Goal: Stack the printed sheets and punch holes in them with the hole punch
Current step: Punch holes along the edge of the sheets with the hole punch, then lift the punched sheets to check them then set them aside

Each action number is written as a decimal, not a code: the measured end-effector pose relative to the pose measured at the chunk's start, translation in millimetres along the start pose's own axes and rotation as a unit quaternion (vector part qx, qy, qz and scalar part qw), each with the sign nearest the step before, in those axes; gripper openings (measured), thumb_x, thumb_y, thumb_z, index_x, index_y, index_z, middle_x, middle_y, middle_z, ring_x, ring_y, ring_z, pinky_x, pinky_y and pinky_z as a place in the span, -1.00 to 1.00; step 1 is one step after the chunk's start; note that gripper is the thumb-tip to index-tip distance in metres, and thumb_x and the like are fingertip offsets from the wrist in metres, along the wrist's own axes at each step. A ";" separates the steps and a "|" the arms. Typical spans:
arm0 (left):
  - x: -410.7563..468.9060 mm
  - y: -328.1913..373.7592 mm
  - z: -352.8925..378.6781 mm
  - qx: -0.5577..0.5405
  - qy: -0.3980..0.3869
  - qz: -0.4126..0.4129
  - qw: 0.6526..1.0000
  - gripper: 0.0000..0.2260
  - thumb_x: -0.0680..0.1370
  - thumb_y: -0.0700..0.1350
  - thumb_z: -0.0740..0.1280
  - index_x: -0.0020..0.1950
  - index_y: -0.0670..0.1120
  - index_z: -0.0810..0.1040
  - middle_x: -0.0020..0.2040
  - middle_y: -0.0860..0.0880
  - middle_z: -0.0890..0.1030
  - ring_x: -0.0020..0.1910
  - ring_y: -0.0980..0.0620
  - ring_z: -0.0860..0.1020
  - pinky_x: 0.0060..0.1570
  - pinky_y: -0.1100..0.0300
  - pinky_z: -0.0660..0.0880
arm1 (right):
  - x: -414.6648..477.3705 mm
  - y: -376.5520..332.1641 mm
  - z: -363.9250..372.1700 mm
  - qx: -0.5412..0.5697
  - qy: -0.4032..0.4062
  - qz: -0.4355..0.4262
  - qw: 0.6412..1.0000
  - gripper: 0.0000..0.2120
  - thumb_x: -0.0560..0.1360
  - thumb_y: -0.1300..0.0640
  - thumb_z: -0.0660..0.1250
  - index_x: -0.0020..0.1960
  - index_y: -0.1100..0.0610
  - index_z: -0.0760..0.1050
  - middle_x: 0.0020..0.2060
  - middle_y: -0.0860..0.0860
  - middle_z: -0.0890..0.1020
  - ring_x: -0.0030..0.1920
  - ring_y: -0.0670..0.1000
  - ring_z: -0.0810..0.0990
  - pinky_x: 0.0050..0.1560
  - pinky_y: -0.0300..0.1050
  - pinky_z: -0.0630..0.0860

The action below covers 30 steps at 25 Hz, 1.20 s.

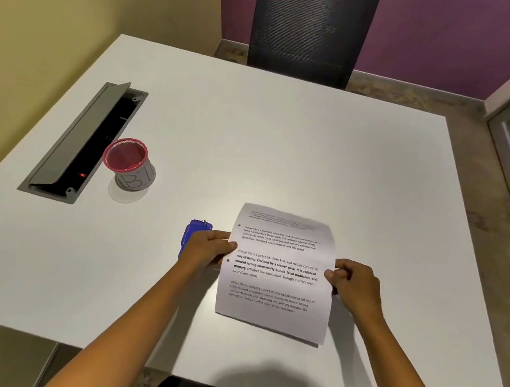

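Fingers [230, 245] of the left hand [208, 247] and right hand [353, 282] pinch the sheets [275, 279] by both long edges over the counter [253, 145]. Their long axis points away from the person, with the hole punch [192, 234] just left.

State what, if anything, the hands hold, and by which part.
The white printed paper sheets: the left hand pinches their left edge, the right hand their right edge, both about midway.

White table [286, 139], dark chair [313, 23], purple wall [459, 35]
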State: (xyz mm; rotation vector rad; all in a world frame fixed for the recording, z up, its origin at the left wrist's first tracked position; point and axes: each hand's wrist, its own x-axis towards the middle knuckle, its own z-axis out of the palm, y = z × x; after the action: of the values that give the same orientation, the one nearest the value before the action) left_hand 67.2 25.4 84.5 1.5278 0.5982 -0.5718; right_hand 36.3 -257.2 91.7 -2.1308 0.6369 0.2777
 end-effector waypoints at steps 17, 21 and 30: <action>-12.1 -10.9 -2.9 0.016 0.054 0.123 0.991 -0.77 0.51 -0.20 0.42 0.16 -0.10 0.59 -0.01 -0.05 0.69 -0.02 0.00 0.65 -0.01 0.18 0.56 | -11.9 -6.4 5.4 0.161 0.011 0.024 0.987 -0.84 0.41 0.24 0.43 -0.05 0.05 0.66 -0.30 -0.02 0.64 -0.25 0.06 0.62 0.02 0.02 0.60; -17.5 -6.7 -17.2 -0.039 -0.056 0.068 0.995 -0.73 0.44 -0.43 0.40 0.00 -0.10 0.58 -0.26 0.05 0.73 -0.25 0.13 0.70 -0.26 0.34 0.58 | -12.3 -3.2 -4.6 0.188 0.030 0.016 0.982 -0.79 0.40 0.26 0.46 -0.19 -0.06 0.62 -0.34 -0.05 0.62 -0.28 0.03 0.59 0.00 0.00 0.59; -22.6 -1.2 -17.6 -0.053 -0.005 0.081 0.995 -0.94 0.50 -0.23 0.41 -0.15 -0.14 0.68 -0.30 -0.02 0.70 -0.36 0.11 0.64 -0.28 0.32 0.59 | -15.9 -1.4 -13.1 0.202 0.031 -0.030 0.978 -0.81 0.42 0.27 0.42 -0.09 0.00 0.66 -0.27 0.08 0.66 -0.25 0.02 0.60 -0.01 0.05 0.58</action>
State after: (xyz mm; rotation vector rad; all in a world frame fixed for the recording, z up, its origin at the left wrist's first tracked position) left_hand 49.7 42.4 99.6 1.4569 0.4841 -0.4158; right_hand 23.3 -261.6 107.1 -1.7685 0.6052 0.0416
